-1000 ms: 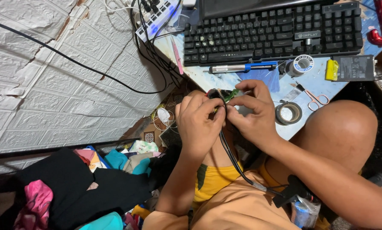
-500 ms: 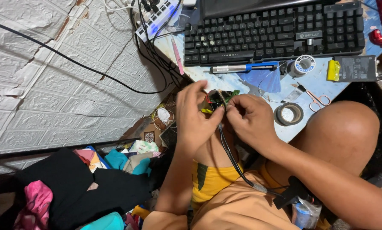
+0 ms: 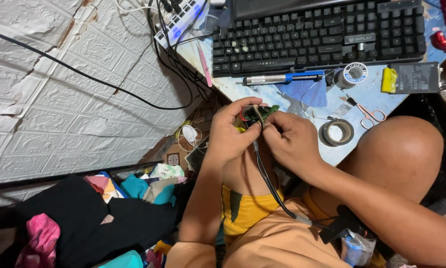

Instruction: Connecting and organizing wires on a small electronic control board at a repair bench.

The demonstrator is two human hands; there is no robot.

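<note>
Both hands meet over my lap at the near edge of the desk. My left hand (image 3: 231, 130) and my right hand (image 3: 291, 140) pinch a small green circuit board (image 3: 262, 113) with red and black wires between the fingertips. A black cable (image 3: 270, 183) hangs from the board down across my orange shorts to a black plug near my right forearm. Fingers hide most of the board.
On the desk (image 3: 377, 94) lie a black keyboard (image 3: 317, 34), a blue-and-silver desoldering pump (image 3: 282, 78), a solder spool (image 3: 354, 73), small scissors (image 3: 367, 113), a tape roll (image 3: 336, 132) and a yellow-and-black battery pack (image 3: 411, 78). Cables run to a power strip (image 3: 181, 22). Clothes pile at lower left (image 3: 84, 218).
Both hands have shifted slightly up and left with the board, and the fingers have regripped it; the cable still hangs below.
</note>
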